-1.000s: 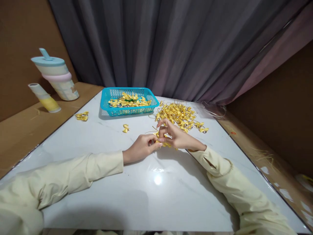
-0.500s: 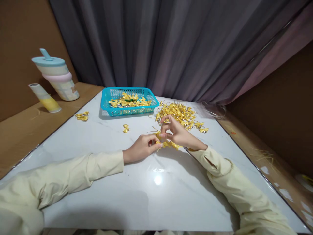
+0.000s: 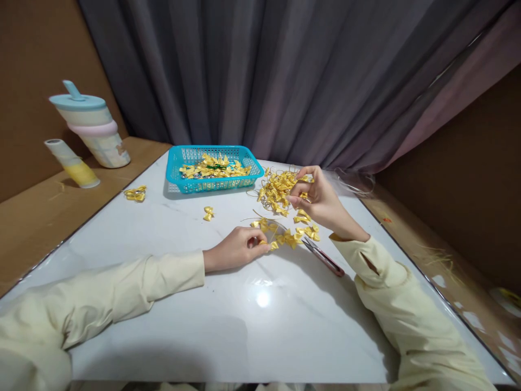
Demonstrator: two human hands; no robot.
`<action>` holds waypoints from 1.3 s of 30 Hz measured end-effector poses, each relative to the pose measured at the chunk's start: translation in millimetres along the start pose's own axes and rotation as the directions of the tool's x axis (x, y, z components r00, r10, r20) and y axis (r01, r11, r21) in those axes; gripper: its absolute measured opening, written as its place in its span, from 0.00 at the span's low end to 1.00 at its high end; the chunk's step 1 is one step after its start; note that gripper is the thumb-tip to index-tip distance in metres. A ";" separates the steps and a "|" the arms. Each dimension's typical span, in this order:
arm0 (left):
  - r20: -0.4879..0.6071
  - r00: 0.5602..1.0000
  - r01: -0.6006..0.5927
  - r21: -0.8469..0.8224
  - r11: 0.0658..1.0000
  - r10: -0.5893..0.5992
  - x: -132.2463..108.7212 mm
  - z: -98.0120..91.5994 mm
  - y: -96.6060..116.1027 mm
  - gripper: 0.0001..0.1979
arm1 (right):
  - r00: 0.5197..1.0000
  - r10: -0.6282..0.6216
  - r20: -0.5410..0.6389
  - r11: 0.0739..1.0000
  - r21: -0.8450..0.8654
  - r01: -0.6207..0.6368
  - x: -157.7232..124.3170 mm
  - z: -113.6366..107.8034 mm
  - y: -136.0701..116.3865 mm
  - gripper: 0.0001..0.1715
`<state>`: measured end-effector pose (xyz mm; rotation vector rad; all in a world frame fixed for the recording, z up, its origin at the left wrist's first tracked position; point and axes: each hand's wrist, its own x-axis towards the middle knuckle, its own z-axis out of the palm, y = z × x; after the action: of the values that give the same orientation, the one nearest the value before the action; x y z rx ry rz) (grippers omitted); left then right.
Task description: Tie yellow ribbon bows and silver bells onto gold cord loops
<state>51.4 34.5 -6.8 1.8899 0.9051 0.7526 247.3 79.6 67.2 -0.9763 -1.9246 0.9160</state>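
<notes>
My left hand (image 3: 238, 248) rests low over the table, thumb and fingers pinched on a small yellow ribbon bow (image 3: 264, 244). Up and to the right, my right hand (image 3: 315, 198) is raised with thumb and index fingertip brought close together; whatever is between them is too fine to make out. A faint thin line rises from near the left fingertips. Between the hands lie several loose yellow bows (image 3: 288, 238). Thread snips (image 3: 323, 256) with a reddish handle lie below my right hand, blades toward the bows. Behind that hand spreads a pile of yellow bows (image 3: 277, 190) with silvery bells and thin cords.
A blue basket (image 3: 175, 182) holding more bows stands at the back of the white table (image 3: 163, 315). One bow (image 3: 208, 213) and a small bundle of bows (image 3: 135, 193) lie to the left. A tumbler (image 3: 95, 130) and a yellow thread spool (image 3: 73, 163) stand far left.
My right hand has moved up and to the right, away from my left hand, uncovering the snips and several bows. The left hand stays nearly in place, still pinching.
</notes>
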 end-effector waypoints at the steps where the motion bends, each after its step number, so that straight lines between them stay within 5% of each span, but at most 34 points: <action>1: 0.006 1.000 -0.003 0.009 1.000 0.003 0.0 -0.1 -0.2 0.09 | 1.000 0.000 -0.009 1.000 0.006 0.000 0.1 0.2 -0.3 0.22; 11: 0.075 0.996 -0.048 0.040 0.998 0.045 -0.4 -0.6 0.4 0.09 | 0.998 0.059 -0.014 0.997 0.051 -0.058 4.5 1.3 16.8 0.25; 17: 0.056 0.998 -0.019 0.004 1.000 0.018 -0.3 -0.6 1.3 0.08 | 0.957 0.288 -0.030 0.939 0.203 -0.276 5.9 5.8 19.5 0.27; 19: 0.044 0.999 -0.011 0.006 1.000 0.011 0.0 -0.3 1.6 0.08 | 0.915 0.401 -0.030 0.873 0.315 -0.372 5.6 11.5 20.2 0.25; 23: 0.020 1.000 0.003 0.016 1.000 -0.003 0.3 0.4 2.5 0.08 | 0.768 0.623 0.148 0.581 0.569 -0.581 5.9 21.4 24.9 0.15; 28: 0.009 1.000 0.000 0.024 1.000 -0.001 0.3 0.8 2.6 0.08 | 0.708 0.626 0.327 0.453 0.586 -0.672 5.0 26.7 26.6 0.09; 34: 0.019 1.000 -0.010 0.005 1.000 0.010 0.8 1.4 1.5 0.09 | 0.727 0.547 0.414 0.495 0.541 -0.680 0.8 27.9 23.9 0.13; 39: 0.023 0.999 0.031 -0.010 0.999 -0.030 0.9 1.1 2.1 0.09 | 0.776 0.413 0.477 0.800 0.217 -0.559 -1.7 22.5 17.5 0.12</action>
<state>53.4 34.1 -5.3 1.8682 0.9123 0.7148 233.8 80.4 42.1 -1.1639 -1.7468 1.8366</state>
